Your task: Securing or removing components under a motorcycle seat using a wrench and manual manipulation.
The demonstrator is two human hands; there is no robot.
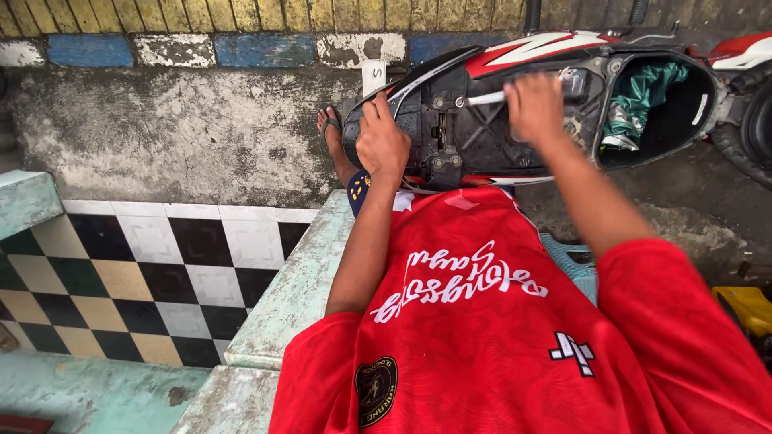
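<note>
We hold the scooter seat [474,128] underside-up across our lap, long axis running left to right. Our left hand [380,141] clasps its left rim. Our right hand [535,104] is closed on 1 silver tool [485,98], shaft horizontal, pointing left.

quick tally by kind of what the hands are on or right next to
motorcycle seat, turned underside up, steadied by the left hand: 1
silver-shafted hand tool, in the right hand: 1
green plastic bag in the storage bin: 1
small white tag: 1
Total: 4
</note>
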